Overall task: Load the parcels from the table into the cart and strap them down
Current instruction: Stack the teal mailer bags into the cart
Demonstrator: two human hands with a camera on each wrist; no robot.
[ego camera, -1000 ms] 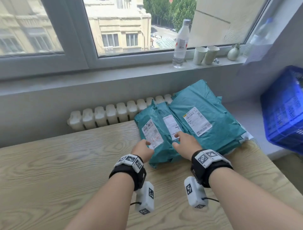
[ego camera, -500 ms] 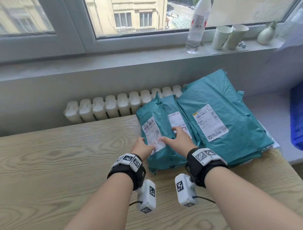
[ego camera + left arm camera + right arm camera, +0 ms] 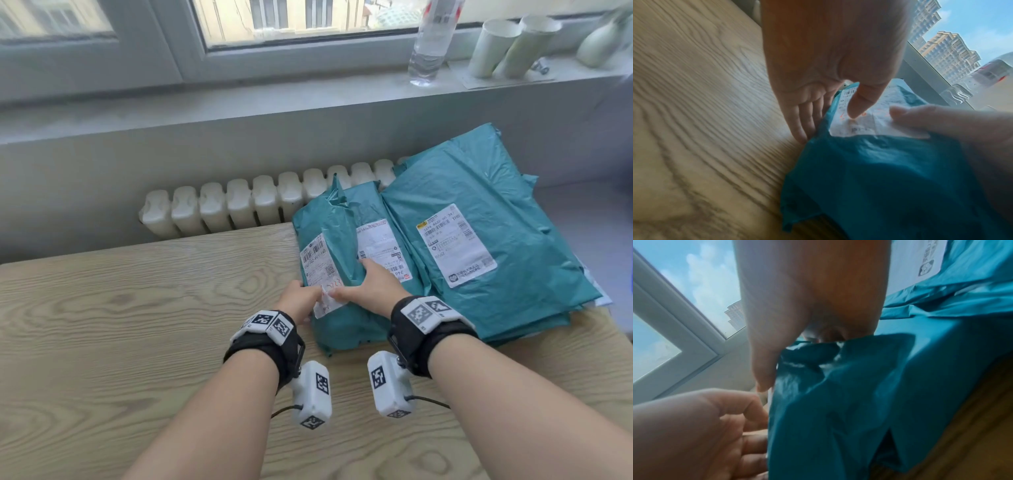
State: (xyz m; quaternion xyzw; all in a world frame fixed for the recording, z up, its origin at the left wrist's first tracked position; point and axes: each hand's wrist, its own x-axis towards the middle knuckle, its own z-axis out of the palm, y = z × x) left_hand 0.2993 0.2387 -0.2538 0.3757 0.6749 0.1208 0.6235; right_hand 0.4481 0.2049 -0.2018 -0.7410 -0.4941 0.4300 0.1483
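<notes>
Head view: three teal parcels on the wooden table [image 3: 137,325], none loaded — cart not in view, no strap visible. Judged at the very start: first pick in progress, all loading and strapping left.

Left hand [image 3: 298,303] at the left edge of the nearest small parcel [image 3: 334,274]; left wrist view shows thumb on the white label [image 3: 869,123], straight fingers sliding down along the bag's side where it meets the table, a loose pinch forming on the edge. Right hand [image 3: 371,287] on top of the same parcel, thumb at the label's near corner, fingers reaching over the far side toward the second small parcel [image 3: 380,246]; right wrist view shows fingers tucked behind a raised fold of teal film, gripping it.

Large parcel [image 3: 479,240] to the right, overlapping the second one and stacked on more bags, its right corner past the table edge.

Room — open tabletop to the left and in front of the hands, good for dragging the parcel clear. Behind: radiator [image 3: 239,205] and windowsill with bottle [image 3: 431,41] and two paper cups [image 3: 507,44], so lifting toward the body looks safest. Soft film likely to sag and slip.
</notes>
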